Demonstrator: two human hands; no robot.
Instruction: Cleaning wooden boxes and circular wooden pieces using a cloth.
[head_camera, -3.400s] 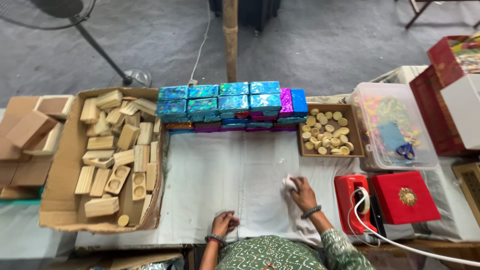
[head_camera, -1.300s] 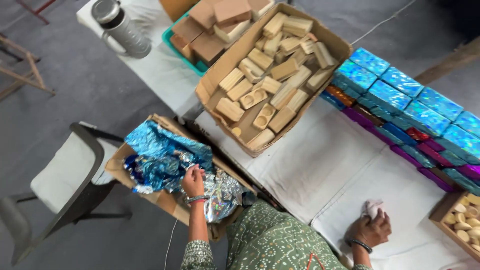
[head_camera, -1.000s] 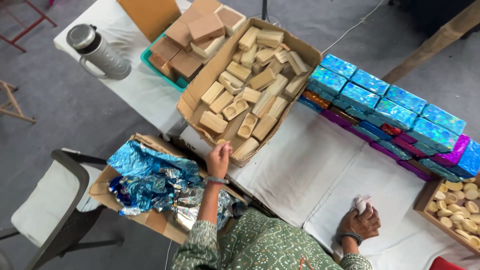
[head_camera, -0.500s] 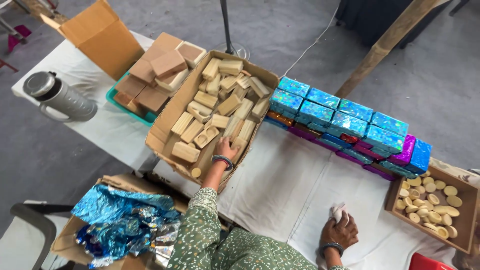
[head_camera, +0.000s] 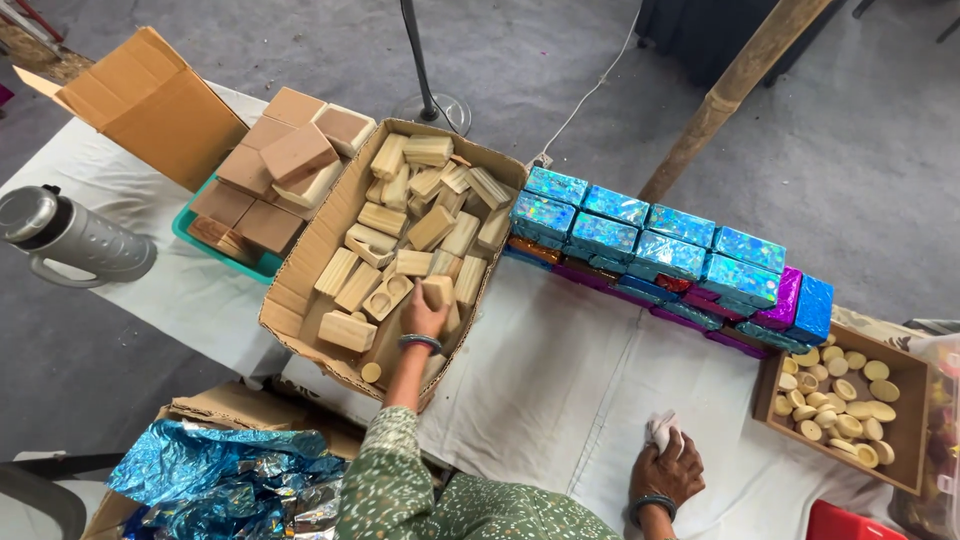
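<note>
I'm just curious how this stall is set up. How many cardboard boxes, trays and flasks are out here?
Cardboard boxes: 3 (one of wooden blocks, one tipped open, one of blue foil)
Teal tray: 1
Wooden tray: 1
Metal flask: 1
Total: 6

The left arm is stretched forward, a patterned green sleeve covering it to the forearm and a bangle worn at the wrist. The left hand (head_camera: 425, 312) is turned palm down, its fingers curled closed around something pale held at their tips. The right hand (head_camera: 668, 470) is kept low and close to the body, knuckles up, fingers folded shut over a small white scrap protruding above them.
</note>
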